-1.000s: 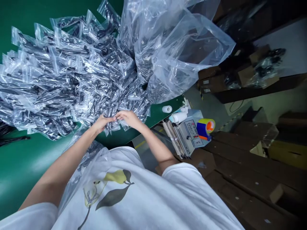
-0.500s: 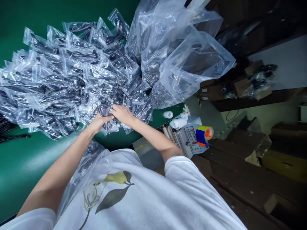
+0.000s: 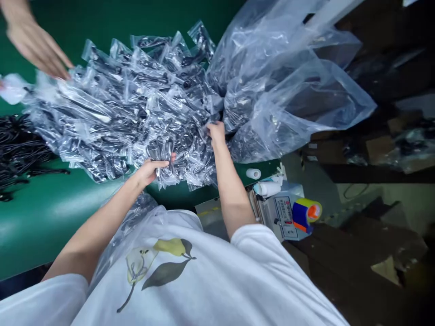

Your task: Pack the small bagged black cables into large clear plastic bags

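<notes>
A heap of clear zip bags holding black cables (image 3: 136, 104) covers the middle of the green table. At its near edge my left hand (image 3: 151, 171) is closed on bagged black cables, thumb across the front and fingertips showing beyond. Farther right my right hand (image 3: 216, 132) reaches into the heap, beside the large clear plastic bags (image 3: 258, 104). Its fingers are pinched on a bagged cable, mostly hidden by the hand.
At the upper left another person's hand (image 3: 39, 47) reaches over the heap. Loose black cables (image 3: 20, 145) lie on the green table (image 3: 78, 203). To the right are a white roll (image 3: 253, 174), a sealing machine (image 3: 283, 217), a tape roll (image 3: 307, 213) and cardboard boxes (image 3: 346, 253).
My right hand has left my left hand and moved right and away into the heap. My left hand keeps hold of the bagged cables. Another person's hand has appeared; the view has shifted left.
</notes>
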The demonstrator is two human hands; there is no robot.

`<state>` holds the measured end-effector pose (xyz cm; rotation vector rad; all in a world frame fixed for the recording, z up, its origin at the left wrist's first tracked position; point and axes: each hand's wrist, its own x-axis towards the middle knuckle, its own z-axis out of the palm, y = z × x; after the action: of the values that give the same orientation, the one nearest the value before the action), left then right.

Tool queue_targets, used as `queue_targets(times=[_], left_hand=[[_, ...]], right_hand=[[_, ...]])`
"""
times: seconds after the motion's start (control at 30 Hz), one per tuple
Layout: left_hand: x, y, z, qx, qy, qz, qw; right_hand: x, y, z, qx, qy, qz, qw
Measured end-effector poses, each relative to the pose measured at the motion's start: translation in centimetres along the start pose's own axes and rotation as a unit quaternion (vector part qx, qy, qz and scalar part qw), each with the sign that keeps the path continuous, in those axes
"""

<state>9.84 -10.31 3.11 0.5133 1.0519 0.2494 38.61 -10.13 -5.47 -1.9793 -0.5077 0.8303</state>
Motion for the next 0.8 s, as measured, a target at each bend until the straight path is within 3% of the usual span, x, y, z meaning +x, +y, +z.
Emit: queue_targets(times=[0.07,0.17,0.27,0.37,0.47,0.6,0.8], left_hand=[[-0.3,0.1,-0.2,-0.008,0.001,0.014,1.0],[-0.6,-0.4,-0.3,-0.011,0.023,0.016,1.0],[-1.1,-1.1,-0.2,-0.018,0.043,0.016,0.999],[-2.3,-1.3,-0.4,-0.028,0.019,0.004,0.999],[-3.9,-0.8,-0.9,-0.043,-0.02,0.037,0.998],[-5.9,-0.5,-1.8,-0.033,-0.04,0.102,0.993],[-9.9,-1.7,-2.4,-0.018,-0.027,0.09,0.995]], right_hand=[[-5.8,0.0,0.0,0.087,0.002,0.019,0.996],[-14.8,-0.7,1.0,0.178,-0.129,0.017,0.975],[-20.1,-2.0,3.1,0.204,-0.195,0.073,0.957],[-21.1,-3.0,4.3,0.249,-0.222,0.141,0.932],[-20.9,-3.4,3.8,0.283,-0.21,0.167,0.921],[-21.9,-4.1,3.0,0.247,-0.177,0.106,0.947],[-26.4,-5.9,3.9,0.097,-0.255,-0.048,0.961]])
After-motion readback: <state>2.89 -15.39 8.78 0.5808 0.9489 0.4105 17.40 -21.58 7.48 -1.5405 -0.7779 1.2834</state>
